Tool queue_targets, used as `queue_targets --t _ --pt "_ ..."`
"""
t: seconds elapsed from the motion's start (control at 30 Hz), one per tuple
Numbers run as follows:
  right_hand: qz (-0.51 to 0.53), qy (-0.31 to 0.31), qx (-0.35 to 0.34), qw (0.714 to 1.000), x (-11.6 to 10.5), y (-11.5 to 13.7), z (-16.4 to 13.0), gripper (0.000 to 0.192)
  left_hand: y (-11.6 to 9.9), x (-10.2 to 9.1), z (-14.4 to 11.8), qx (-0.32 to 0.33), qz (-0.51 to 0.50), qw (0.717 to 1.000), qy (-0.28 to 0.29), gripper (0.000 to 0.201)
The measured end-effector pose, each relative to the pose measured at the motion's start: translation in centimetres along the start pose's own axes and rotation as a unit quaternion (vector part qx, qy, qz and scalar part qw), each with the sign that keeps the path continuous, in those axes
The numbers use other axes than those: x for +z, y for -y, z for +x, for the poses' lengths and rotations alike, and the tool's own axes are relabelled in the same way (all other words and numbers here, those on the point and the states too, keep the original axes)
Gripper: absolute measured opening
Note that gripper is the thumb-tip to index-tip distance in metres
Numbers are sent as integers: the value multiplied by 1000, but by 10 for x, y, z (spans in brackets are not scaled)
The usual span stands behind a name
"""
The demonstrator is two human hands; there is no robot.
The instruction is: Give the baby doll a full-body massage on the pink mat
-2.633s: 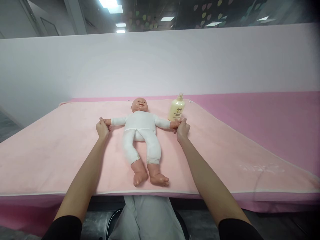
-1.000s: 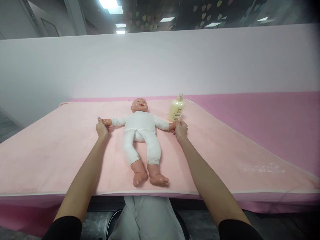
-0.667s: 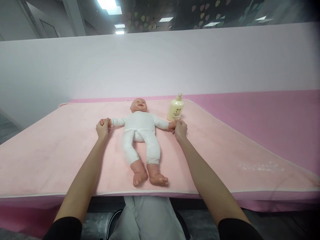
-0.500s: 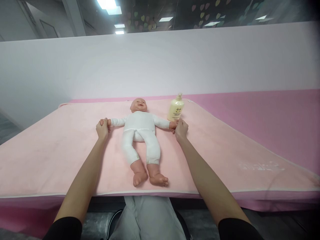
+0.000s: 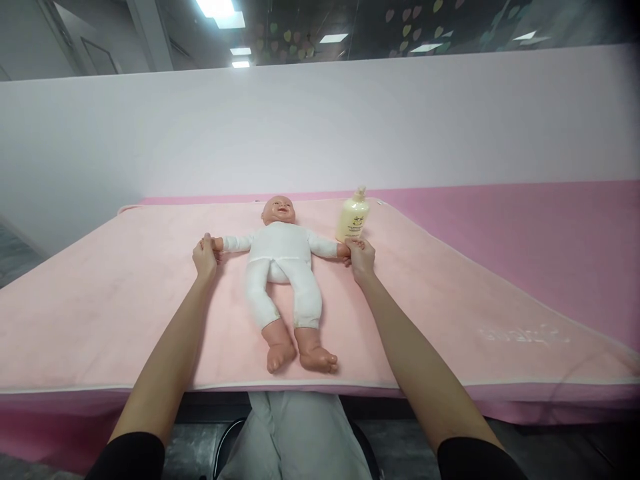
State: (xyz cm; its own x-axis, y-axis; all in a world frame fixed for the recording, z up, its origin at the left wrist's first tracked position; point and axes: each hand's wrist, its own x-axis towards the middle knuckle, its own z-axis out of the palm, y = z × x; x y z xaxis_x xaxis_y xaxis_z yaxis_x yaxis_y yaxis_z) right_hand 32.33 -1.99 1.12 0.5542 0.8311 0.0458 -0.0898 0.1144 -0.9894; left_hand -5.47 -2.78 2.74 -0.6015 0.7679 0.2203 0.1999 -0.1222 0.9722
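A baby doll [image 5: 279,248] with a white cloth body lies on its back on a pink towel [image 5: 125,300], arms stretched out sideways and feet towards me. My left hand [image 5: 205,257] is closed around the doll's hand on the left side. On the other side, my right hand [image 5: 362,259] grips the doll's other hand between thumb and fingers. Just behind my right hand stands a pale yellow pump bottle [image 5: 353,217]. Parts of the doll's hands are hidden by my fingers.
Under the towel is a pink table cover [image 5: 550,233], showing at the right and along the front edge. A white wall [image 5: 320,127] rises behind the table, with dark glass above it. My legs in grey trousers [image 5: 300,433] are below the table edge.
My right hand has turned slightly, and its thumb and fingers have shifted on the doll's hand. My left fingers have moved a little; the doll lies as before.
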Motion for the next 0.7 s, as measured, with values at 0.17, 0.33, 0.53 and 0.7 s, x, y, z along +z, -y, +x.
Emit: queue_targets --t 0.17,0.33,0.53,0.7 --pt "-42 -6 1 999 -1 -4 5 13 1 -1 0 11 46 999 5 41" --pt "-51 -15 12 999 -1 -7 8 9 3 1 2 3 37 999 -1 39" --pt "-55 -16 0 998 0 -6 5 9 5 1 3 0 -3 1000 6 38" --pt "-42 -20 0 999 1 -6 5 12 3 2 1 -4 -27 1000 11 39"
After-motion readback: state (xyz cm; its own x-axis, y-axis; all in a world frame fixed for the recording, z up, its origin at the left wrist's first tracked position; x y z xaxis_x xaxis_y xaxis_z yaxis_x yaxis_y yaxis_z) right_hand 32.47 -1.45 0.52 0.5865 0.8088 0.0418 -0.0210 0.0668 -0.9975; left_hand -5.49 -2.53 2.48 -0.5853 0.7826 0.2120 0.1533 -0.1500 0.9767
